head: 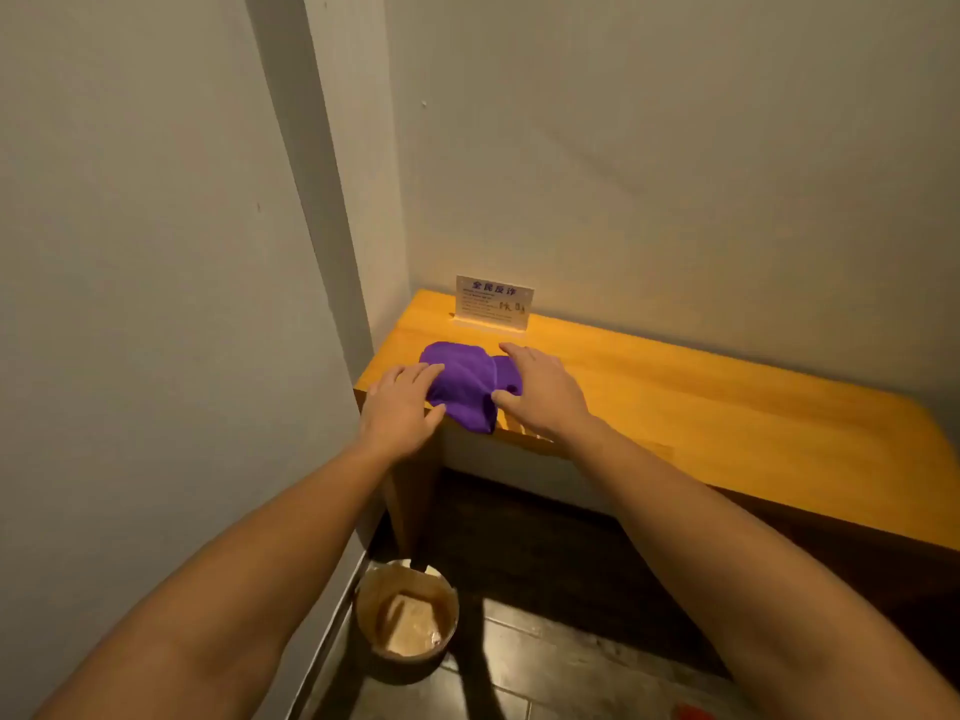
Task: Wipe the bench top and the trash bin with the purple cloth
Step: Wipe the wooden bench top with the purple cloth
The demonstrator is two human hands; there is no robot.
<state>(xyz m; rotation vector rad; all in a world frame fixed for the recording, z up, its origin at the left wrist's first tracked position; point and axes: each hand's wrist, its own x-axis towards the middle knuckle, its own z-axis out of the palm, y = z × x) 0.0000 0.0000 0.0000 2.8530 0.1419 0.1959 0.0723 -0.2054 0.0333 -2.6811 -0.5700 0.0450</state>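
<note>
Purple cloth (464, 383) bunched on the bench top (701, 402) — I see left hand (402, 407) and right hand (540, 392) pressing it, fingers flat

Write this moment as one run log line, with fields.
stage: bench top wipe | purple cloth: near left end | left hand, right hand: both on cloth | trash bin: untouched
</note>
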